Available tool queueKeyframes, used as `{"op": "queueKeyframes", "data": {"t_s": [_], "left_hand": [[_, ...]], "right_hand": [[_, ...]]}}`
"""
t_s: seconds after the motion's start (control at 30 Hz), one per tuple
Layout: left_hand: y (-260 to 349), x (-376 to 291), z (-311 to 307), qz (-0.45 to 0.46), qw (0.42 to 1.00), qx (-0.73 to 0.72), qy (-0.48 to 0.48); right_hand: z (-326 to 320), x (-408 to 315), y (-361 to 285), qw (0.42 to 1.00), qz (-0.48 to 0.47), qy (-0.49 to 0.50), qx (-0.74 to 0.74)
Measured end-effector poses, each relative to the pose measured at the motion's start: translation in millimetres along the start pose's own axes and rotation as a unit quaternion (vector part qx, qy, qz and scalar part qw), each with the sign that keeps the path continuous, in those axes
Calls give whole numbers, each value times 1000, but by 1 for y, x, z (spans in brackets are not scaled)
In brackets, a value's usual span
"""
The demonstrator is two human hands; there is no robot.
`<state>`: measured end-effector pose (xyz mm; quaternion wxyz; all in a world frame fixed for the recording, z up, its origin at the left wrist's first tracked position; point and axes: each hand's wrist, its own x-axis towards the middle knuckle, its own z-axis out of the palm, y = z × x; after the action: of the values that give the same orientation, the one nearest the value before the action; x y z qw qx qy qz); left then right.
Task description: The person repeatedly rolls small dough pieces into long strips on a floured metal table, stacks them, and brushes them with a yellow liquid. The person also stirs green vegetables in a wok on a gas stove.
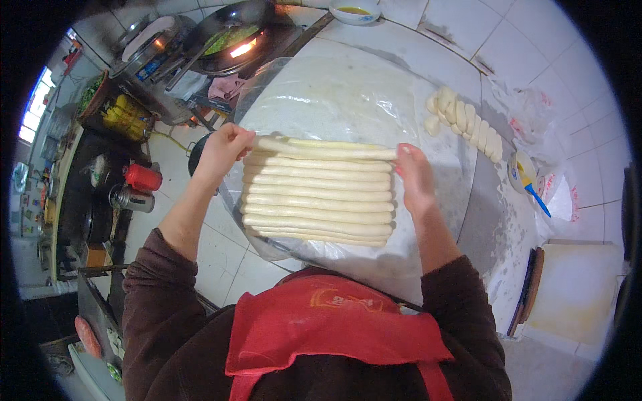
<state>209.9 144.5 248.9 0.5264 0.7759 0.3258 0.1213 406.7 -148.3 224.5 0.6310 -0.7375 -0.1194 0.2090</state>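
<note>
Between both hands a pale dough strip (326,152) is stretched along the far edge of a block of dough strips (317,203), which lie side by side on a plastic sheet (346,90). My left hand (223,150) pinches the strip's left end with thumb and fingers. At the strip's right end, my right hand (414,173) grips it the same way. Shorter dough pieces (466,120) lie overlapped in a row at the right, beyond my right hand.
A wok (225,42) with green food stands over a flame at the upper left. At the right is a bowl (520,170) with a blue-handled brush (536,198). Another bowl (355,12) of yellowish liquid sits at the far edge. A red-lidded jar (143,178) stands left.
</note>
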Motion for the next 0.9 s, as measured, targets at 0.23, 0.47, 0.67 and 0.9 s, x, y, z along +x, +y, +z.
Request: {"op": "queueKeyframes", "data": {"t_s": [0.23,0.47,0.67,0.9], "left_hand": [[-39,10,-5,165,954,247,-28],[27,-10,41,216,905,360,-69],[26,-19,80,278,901,315,-107],[-25,-28,33,242,887,394,22]], "right_hand": [[4,41,6,896,-186,-11,-404],[42,9,-37,743,-273,-163,-589],[62,3,-21,791,-345,-153,-481],[19,-7,-2,826,-282,-165,-459]]}}
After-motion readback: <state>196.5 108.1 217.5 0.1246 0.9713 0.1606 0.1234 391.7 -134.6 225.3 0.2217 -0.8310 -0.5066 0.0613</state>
